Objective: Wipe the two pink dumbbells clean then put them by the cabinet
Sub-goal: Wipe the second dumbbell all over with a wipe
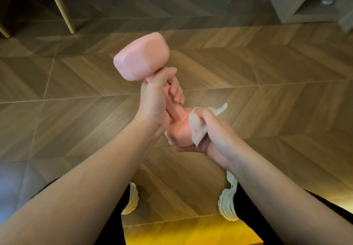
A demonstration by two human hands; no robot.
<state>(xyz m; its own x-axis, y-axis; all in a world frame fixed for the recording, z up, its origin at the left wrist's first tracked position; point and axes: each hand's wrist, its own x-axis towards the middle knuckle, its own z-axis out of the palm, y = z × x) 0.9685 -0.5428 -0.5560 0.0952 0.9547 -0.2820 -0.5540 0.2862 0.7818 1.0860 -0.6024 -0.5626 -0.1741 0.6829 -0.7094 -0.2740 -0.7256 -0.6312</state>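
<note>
Well short of the cabinet [298,0], the pink dumbbell [141,56] is held tilted over the floor [267,72], left hand [156,99] curled round its handle, right hand [212,130] pinching a white cloth [196,126] against its lower head. Hard wiping could, I judge, twist the handle loose and drop it on the shoes [228,202].

Soft, rather dim indoor light. The floor [248,63] is darker along its far edge and paler across the middle, with a warm yellow glow at its near edge and a cool bluish sheen near the left. The pink dumbbell [141,56] carries a gentle highlight. The cloth [198,128] looks slightly smeared. Wide-angle bowing tilts the wooden legs [63,9] at far left.
</note>
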